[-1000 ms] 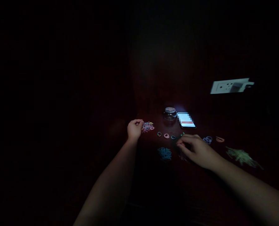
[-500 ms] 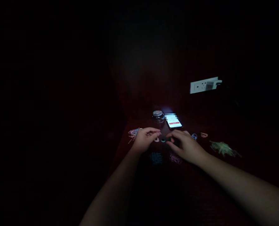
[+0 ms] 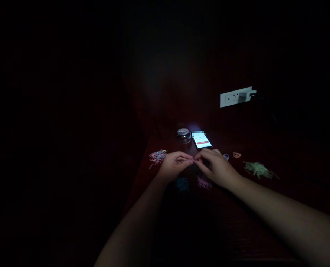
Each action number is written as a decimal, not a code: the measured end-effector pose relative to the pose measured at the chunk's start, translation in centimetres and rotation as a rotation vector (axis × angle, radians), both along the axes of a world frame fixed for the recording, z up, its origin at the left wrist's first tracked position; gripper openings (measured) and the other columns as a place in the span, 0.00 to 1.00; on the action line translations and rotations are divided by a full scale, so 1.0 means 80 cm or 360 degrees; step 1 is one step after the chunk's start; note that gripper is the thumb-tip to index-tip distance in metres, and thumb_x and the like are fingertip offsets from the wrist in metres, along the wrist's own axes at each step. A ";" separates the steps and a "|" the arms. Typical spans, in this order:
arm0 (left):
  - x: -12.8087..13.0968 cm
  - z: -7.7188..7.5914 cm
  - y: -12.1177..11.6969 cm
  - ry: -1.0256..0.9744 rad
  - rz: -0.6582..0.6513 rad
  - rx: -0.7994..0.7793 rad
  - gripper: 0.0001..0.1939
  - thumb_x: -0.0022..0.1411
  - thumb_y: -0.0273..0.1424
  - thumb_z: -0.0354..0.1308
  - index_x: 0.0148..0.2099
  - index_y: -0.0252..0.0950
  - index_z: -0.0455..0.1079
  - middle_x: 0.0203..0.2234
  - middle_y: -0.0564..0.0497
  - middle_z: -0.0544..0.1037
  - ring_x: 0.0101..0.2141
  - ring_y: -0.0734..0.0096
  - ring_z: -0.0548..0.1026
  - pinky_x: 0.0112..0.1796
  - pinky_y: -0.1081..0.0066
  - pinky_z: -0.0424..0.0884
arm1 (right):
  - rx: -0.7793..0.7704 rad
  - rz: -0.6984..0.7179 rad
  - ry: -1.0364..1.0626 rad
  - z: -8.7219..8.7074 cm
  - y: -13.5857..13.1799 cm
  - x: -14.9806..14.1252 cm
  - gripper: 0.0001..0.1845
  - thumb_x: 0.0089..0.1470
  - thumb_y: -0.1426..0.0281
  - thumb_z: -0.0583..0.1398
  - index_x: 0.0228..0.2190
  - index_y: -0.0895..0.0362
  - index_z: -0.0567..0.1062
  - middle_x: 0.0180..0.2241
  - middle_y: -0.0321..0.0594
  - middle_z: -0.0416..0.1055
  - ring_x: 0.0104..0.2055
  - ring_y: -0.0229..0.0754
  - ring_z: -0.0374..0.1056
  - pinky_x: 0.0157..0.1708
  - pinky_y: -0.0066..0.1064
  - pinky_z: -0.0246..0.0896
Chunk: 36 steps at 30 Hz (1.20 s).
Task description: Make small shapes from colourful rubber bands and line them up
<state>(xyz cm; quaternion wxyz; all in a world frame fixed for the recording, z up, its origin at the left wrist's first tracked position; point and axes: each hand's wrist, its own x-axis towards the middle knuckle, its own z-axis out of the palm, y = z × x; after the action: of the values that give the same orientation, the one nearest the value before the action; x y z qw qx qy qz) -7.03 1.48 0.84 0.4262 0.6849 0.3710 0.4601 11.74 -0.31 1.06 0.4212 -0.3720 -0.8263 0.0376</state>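
Where the 2 hands come together over the dark reddish table (image 3: pixel 223 222), the left hand (image 3: pixel 173 165) and right hand (image 3: pixel 219 167) have their fingertips bunched narrowly and nearly or actually touching. Whether a small band is pinched between them cannot be told, nor whether either grip is fully closed.

Nearest to them are loose heaps of thin, small bands. Below the right hand's fingers, on the wearer's side, lies a pinkish-purple heap (image 3: pixel 204 182); to its left, just below the left hand, is a dim teal heap (image 3: pixel 182 184). A mixed heap (image 3: pixel 157 157) of pink, lilac and pale bands, with 1 yellow ring (image 3: pixel 164 151), sits just left of the left hand.

Right behind the right hand's knuckles, partly hidden, are lavender bands (image 3: pixel 226 157), and a little farther right are peach-orange bands (image 3: pixel 237 155). A spread-out, pale yellow-green heap (image 3: pixel 260 170) lies to the right of the right hand, beyond the forearm.

Past the fingertips, a phone (image 3: pixel 202 141) rests with its screen lit, beside a clear lidded jar (image 3: pixel 184 136) that stands upright beyond the left hand. Farther off, beyond the right hand, a white wall socket (image 3: pixel 237 97) holds a plug (image 3: pixel 243 97).
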 end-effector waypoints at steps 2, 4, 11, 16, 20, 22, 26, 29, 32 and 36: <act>-0.001 -0.002 0.001 0.0026 0.0011 -0.0006 0.11 0.51 0.33 0.66 0.36 0.32 0.75 0.31 0.45 0.82 0.33 0.67 0.80 0.36 0.71 0.75 | -0.0011 -0.0002 -0.0018 0.000 0.000 0.000 0.04 0.57 0.72 0.58 0.32 0.55 0.73 0.29 0.36 0.70 0.34 0.41 0.66 0.39 0.34 0.53; -0.003 -0.004 0.003 0.0049 0.0020 0.0000 0.11 0.51 0.33 0.66 0.36 0.32 0.75 0.31 0.45 0.82 0.32 0.68 0.80 0.35 0.71 0.75 | -0.0020 -0.0004 -0.0030 0.000 0.000 0.000 0.04 0.57 0.72 0.57 0.31 0.55 0.73 0.29 0.37 0.70 0.34 0.41 0.65 0.39 0.34 0.52; -0.009 -0.004 0.002 0.0158 0.0022 0.0042 0.09 0.53 0.33 0.64 0.35 0.32 0.74 0.30 0.46 0.82 0.31 0.70 0.79 0.33 0.73 0.73 | -0.0028 0.0016 -0.0046 -0.002 0.001 -0.002 0.05 0.57 0.73 0.57 0.30 0.55 0.72 0.28 0.36 0.70 0.33 0.40 0.65 0.38 0.34 0.52; -0.012 -0.004 0.001 0.0225 -0.0057 0.0099 0.10 0.54 0.33 0.64 0.35 0.31 0.73 0.30 0.46 0.81 0.29 0.73 0.77 0.30 0.75 0.71 | -0.0043 0.0000 -0.0084 -0.001 0.000 -0.003 0.05 0.57 0.73 0.57 0.29 0.56 0.71 0.28 0.37 0.69 0.34 0.41 0.65 0.38 0.34 0.52; -0.015 -0.001 -0.003 0.0298 -0.0060 0.0161 0.10 0.55 0.33 0.63 0.34 0.31 0.72 0.27 0.48 0.79 0.26 0.76 0.74 0.27 0.77 0.68 | -0.0040 0.0017 -0.0116 -0.002 0.000 -0.004 0.04 0.57 0.73 0.56 0.30 0.56 0.71 0.30 0.38 0.70 0.34 0.42 0.64 0.40 0.35 0.52; -0.017 0.001 -0.005 0.0307 -0.0049 0.0178 0.09 0.55 0.33 0.63 0.34 0.31 0.72 0.26 0.49 0.78 0.25 0.77 0.73 0.26 0.77 0.67 | -0.0033 0.0020 -0.0120 -0.003 0.001 -0.004 0.05 0.57 0.73 0.56 0.30 0.56 0.70 0.30 0.38 0.70 0.34 0.42 0.64 0.39 0.35 0.52; -0.027 0.003 -0.011 0.0335 -0.0007 0.0178 0.09 0.55 0.33 0.63 0.33 0.31 0.71 0.25 0.49 0.77 0.23 0.78 0.71 0.24 0.78 0.65 | -0.0067 0.0085 -0.0130 -0.001 -0.001 -0.005 0.05 0.58 0.73 0.56 0.30 0.56 0.70 0.29 0.38 0.70 0.34 0.42 0.64 0.38 0.34 0.52; -0.039 0.002 -0.016 0.0300 0.0007 0.0154 0.10 0.55 0.34 0.63 0.33 0.31 0.71 0.28 0.47 0.79 0.26 0.75 0.73 0.27 0.75 0.67 | -0.0096 0.0187 -0.0135 0.001 -0.004 -0.006 0.05 0.57 0.73 0.56 0.30 0.56 0.69 0.29 0.37 0.70 0.34 0.41 0.64 0.39 0.34 0.52; -0.049 0.003 -0.022 0.0284 0.0109 0.0155 0.10 0.57 0.35 0.61 0.34 0.32 0.72 0.30 0.46 0.80 0.28 0.73 0.75 0.30 0.74 0.69 | -0.0099 0.0239 -0.0137 0.001 -0.007 -0.007 0.04 0.57 0.73 0.57 0.29 0.56 0.69 0.29 0.36 0.70 0.33 0.40 0.64 0.38 0.33 0.51; -0.050 0.008 -0.036 0.0446 0.0228 0.0123 0.10 0.57 0.35 0.62 0.34 0.32 0.73 0.27 0.49 0.79 0.26 0.75 0.73 0.28 0.75 0.68 | -0.0099 0.0290 -0.0161 -0.003 -0.007 -0.012 0.05 0.57 0.74 0.57 0.29 0.56 0.69 0.29 0.36 0.69 0.32 0.39 0.63 0.37 0.32 0.50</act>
<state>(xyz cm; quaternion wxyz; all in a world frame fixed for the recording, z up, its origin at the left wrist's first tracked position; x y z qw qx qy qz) -11.07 -1.41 1.45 0.3097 0.7300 0.4567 0.4033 10.81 -0.89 0.85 0.3622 -0.3097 -0.8753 0.0824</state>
